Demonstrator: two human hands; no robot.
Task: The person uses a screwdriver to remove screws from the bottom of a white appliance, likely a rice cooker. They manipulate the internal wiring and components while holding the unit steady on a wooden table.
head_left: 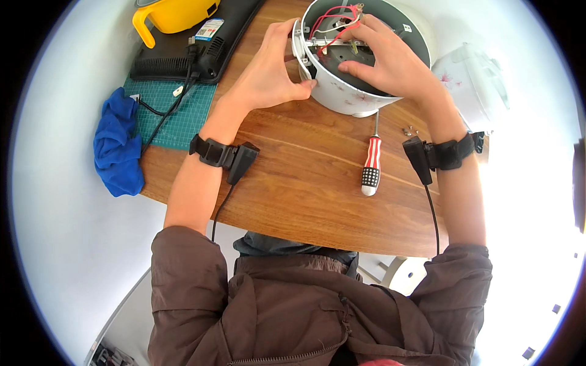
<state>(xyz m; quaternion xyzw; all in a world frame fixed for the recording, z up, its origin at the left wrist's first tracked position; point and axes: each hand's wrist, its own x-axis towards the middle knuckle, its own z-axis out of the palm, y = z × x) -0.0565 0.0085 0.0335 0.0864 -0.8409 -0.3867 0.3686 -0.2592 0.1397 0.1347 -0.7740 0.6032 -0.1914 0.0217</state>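
An appliance housing that looks like a rice cooker body, white with a pink floral print, stands at the far middle of the table with its open side up. Red and white wires and a metal strip show inside. My left hand grips the left side of the housing, at a white side piece, thumb in front. Reaching over the right rim, my right hand is inside the housing, thumb and fingers apart. Its fingers are near the wires; whether they touch them is unclear.
A screwdriver with a red, white and black handle lies before the housing, small screws to its right. At right stands a white floral part. Leftward are a green mat, blue cloth, black appliance and yellow container.
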